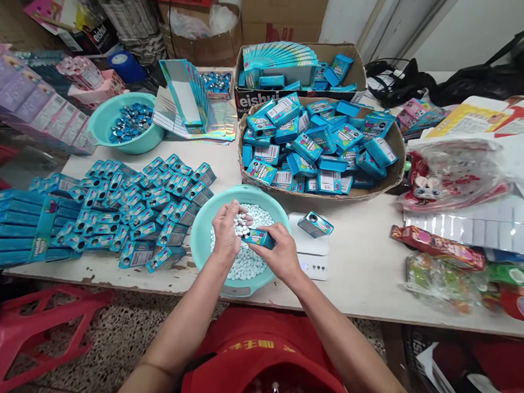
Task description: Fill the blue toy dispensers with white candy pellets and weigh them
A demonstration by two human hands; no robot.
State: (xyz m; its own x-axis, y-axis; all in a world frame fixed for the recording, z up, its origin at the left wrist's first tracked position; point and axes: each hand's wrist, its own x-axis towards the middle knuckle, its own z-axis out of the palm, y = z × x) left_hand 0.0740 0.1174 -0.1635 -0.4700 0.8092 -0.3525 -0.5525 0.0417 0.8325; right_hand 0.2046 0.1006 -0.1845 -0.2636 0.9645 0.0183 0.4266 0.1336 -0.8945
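The mint-green basin (204,216) stood nearest the body, with both hands above its white pellets (245,270). The right hand (281,252) pinched a blue box (262,239) between thumb and fingers, over the basin, one end toward the left hand (227,230), whose fingers curled around some pellets. Sound handling probably required keeping box and palm close together and low (strays would land in the basin). A second box (316,224) rested on a white scale (320,266); beyond, a cardboard carton (398,161) held more boxes.

Just one camera here, up on the head, peering forward and steeply down, close above the counter (359,281)!
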